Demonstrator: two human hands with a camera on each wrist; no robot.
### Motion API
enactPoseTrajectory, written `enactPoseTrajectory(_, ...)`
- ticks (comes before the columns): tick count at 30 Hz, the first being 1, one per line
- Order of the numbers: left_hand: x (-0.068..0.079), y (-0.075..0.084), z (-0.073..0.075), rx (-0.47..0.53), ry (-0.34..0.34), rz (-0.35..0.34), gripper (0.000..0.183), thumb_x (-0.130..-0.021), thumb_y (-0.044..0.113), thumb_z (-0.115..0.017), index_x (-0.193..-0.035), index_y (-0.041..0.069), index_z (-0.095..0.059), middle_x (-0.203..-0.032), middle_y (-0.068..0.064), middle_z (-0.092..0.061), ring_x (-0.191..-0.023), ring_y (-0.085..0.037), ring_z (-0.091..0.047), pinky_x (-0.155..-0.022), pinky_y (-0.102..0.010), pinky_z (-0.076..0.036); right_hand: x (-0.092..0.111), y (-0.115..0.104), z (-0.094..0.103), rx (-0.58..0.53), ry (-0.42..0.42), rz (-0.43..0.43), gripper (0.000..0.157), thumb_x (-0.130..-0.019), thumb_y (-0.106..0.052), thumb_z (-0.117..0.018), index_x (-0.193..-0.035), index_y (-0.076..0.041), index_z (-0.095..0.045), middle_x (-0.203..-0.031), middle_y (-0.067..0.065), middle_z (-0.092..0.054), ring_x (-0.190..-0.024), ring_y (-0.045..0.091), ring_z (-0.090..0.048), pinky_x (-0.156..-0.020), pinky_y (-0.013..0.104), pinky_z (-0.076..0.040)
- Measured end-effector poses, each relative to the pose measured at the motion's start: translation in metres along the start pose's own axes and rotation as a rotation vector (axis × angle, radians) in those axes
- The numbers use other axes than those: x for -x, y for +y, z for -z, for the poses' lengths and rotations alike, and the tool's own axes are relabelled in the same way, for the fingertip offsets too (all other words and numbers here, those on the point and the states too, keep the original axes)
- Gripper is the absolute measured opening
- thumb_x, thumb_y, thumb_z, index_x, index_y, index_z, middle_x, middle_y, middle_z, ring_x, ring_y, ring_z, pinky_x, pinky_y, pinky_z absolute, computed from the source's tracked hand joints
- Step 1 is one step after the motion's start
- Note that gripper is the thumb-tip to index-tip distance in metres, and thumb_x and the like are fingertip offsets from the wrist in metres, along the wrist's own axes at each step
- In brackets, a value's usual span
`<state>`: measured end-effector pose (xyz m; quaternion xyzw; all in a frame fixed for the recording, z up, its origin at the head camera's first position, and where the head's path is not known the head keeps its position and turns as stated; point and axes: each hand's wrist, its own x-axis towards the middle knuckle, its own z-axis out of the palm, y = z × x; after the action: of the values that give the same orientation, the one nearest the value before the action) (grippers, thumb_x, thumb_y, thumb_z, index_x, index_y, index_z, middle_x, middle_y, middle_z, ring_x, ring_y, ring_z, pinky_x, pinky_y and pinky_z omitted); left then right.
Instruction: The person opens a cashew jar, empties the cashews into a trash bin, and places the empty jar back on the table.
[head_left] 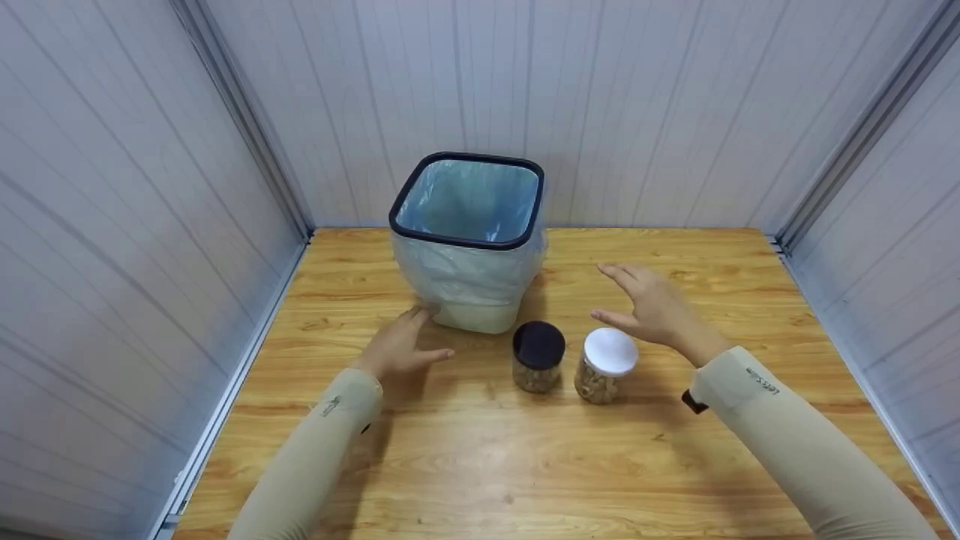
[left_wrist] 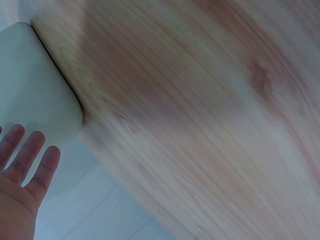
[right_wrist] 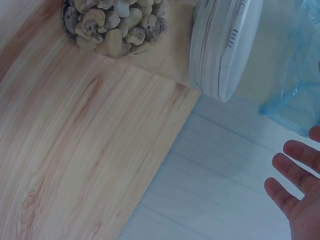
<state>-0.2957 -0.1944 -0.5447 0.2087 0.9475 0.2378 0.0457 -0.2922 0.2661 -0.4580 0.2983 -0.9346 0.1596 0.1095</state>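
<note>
My left hand [head_left: 399,346] reaches low at the left side of a trash can [head_left: 478,318], fingers extended and thumb out, fingertips right by its base. In the left wrist view the fingers [left_wrist: 29,152] overlap the can's pale wall [left_wrist: 42,85]. Straight-fingered and holding nothing, my right hand [head_left: 654,309] hovers behind and to the right of a clear jar with a white lid [head_left: 610,352]. Cashews [right_wrist: 117,22] show through that jar in the right wrist view. Beside it stands a second jar with a black lid [head_left: 539,346], also partly filled with pale brown pieces.
A translucent bluish bag [head_left: 472,270] lines the can, folded over its sides under a dark square rim [head_left: 465,241]. Everything stands on a wood-grain table [head_left: 480,465]. White panel walls [head_left: 637,112] enclose it at the back and both sides.
</note>
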Motion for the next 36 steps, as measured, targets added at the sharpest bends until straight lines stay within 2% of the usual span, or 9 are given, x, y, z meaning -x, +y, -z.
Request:
enactPoseTrajectory(5, 0.001, 0.002, -0.001, 0.026, -0.003, 0.008, 0.096, -0.095, 0.058, -0.078, -0.167, 0.007, -0.04, -0.172, -0.02, -0.041, -0.157, -0.043, -0.042, -0.129, -0.06, -0.037, -0.001, -0.003, -0.001, -0.021, 0.003, 0.016, 0.081, -0.097, -0.044, -0.082, -0.159, -0.002, -0.052, -0.15, 0.028, -0.062, -0.135, 0.05, -0.062, -0.109, 0.067, -0.053)
enactPoseTrajectory(10, 0.001, 0.004, -0.003, 0.052, 0.006, -0.001, 0.097, -0.095, 0.062, -0.077, -0.165, 0.006, -0.042, -0.171, -0.018, -0.044, -0.156, -0.041, -0.044, -0.128, -0.059, -0.039, -0.003, -0.006, -0.003, -0.028, 0.012, 0.035, 0.079, -0.096, -0.043, -0.083, -0.157, -0.002, -0.054, -0.146, 0.027, -0.064, -0.131, 0.048, -0.064, -0.108, 0.065, -0.055)
enactPoseTrajectory(15, 0.003, 0.006, -0.005, 0.065, 0.013, -0.006, 0.093, -0.095, 0.059, -0.077, -0.164, 0.005, -0.044, -0.169, -0.018, -0.047, -0.155, -0.041, -0.046, -0.126, -0.06, -0.04, -0.004, -0.009, -0.004, -0.038, 0.008, 0.033, 0.076, -0.096, -0.043, -0.083, -0.155, -0.002, -0.056, -0.142, 0.026, -0.066, -0.128, 0.048, -0.066, -0.105, 0.065, -0.056)
enactPoseTrajectory(25, 0.002, 0.009, -0.008, 0.084, 0.013, 0.0, 0.093, -0.096, 0.055, -0.079, -0.167, 0.009, -0.041, -0.171, -0.018, -0.044, -0.157, -0.042, -0.043, -0.129, -0.061, -0.037, -0.007, -0.014, -0.006, -0.029, -0.017, 0.047, 0.074, -0.097, -0.046, -0.081, -0.152, -0.002, -0.058, -0.143, 0.025, -0.066, -0.13, 0.047, -0.065, -0.107, 0.064, -0.056)
enactPoseTrajectory(31, 0.003, 0.012, -0.011, 0.092, 0.008, -0.002, 0.092, -0.096, 0.053, -0.08, -0.166, 0.007, -0.042, -0.169, -0.019, -0.046, -0.156, -0.043, -0.044, -0.128, -0.061, -0.037, -0.008, -0.017, -0.008, -0.043, -0.049, 0.049, 0.075, -0.098, -0.047, -0.08, -0.154, -0.003, -0.057, -0.147, 0.025, -0.064, -0.133, 0.047, -0.063, -0.11, 0.065, -0.054)
enactPoseTrajectory(36, 0.002, 0.014, -0.012, 0.089, 0.005, -0.008, 0.093, -0.095, 0.057, -0.079, -0.164, 0.005, -0.044, -0.168, -0.018, -0.048, -0.155, -0.042, -0.046, -0.128, -0.059, -0.038, -0.008, -0.018, -0.012, -0.039, -0.057, 0.053, 0.076, -0.097, -0.048, -0.081, -0.154, -0.003, -0.057, -0.148, 0.025, -0.063, -0.134, 0.047, -0.062, -0.11, 0.064, -0.054)
